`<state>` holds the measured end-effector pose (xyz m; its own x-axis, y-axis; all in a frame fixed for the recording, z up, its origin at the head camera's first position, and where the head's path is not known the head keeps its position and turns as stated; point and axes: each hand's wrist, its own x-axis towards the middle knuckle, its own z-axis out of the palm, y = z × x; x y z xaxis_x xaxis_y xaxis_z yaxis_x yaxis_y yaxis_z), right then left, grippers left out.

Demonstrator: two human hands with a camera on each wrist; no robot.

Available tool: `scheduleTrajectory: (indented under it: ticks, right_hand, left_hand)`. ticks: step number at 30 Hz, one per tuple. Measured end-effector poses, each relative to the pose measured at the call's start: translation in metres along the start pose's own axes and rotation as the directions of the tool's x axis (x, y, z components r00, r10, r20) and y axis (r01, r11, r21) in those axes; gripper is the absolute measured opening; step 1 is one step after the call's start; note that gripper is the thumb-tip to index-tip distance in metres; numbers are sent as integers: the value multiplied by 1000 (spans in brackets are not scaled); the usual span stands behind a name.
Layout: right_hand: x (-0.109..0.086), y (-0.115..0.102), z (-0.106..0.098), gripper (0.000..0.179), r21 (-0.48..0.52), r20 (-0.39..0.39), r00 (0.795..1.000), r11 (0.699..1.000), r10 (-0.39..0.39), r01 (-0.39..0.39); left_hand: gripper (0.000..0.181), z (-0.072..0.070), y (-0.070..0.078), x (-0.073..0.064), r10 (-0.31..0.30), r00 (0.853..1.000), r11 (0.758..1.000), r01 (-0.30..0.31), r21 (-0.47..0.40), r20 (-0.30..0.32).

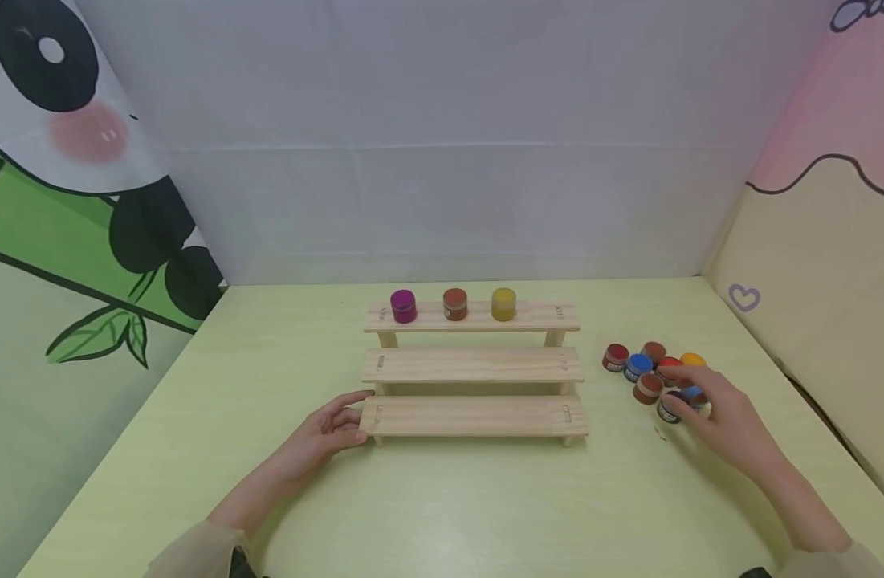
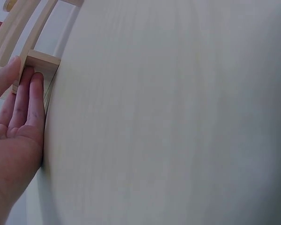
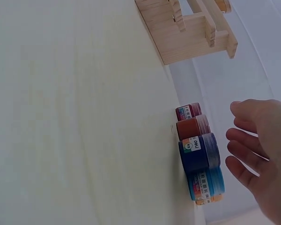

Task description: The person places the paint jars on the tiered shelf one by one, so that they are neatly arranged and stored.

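Note:
A three-tier wooden rack (image 1: 474, 366) stands on the table. My left hand (image 1: 333, 425) holds the left end of its lowest step, thumb at the front edge; in the left wrist view the fingers (image 2: 36, 101) reach beneath the board. On the top step sit a purple jar (image 1: 403, 307), a brown jar (image 1: 455, 305) and a yellow jar (image 1: 503, 305). My right hand (image 1: 727, 417) hovers over a cluster of small paint jars to the right. In the right wrist view its bent fingers are apart from the dark blue jar (image 3: 196, 153) and light blue jar (image 3: 203, 184).
Also in the cluster are a dark red jar (image 1: 616, 358), a blue jar (image 1: 638, 368) and a brown jar (image 1: 648, 389). A white backdrop (image 1: 456, 201) rises behind the table, with printed panels (image 1: 824, 265) at the sides.

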<state>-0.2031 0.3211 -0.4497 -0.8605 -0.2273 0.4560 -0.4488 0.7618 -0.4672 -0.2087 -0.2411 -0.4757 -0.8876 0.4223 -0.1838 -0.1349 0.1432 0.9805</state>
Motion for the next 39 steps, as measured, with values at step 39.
scheduleTrajectory:
  ticks: [39]
  right_hand:
    - [-8,20,-6,45,-50,90,996,998,-23,28]
  left_hand:
    - [71,1,2,-2,-8,1000,1000,8,-3,-1]
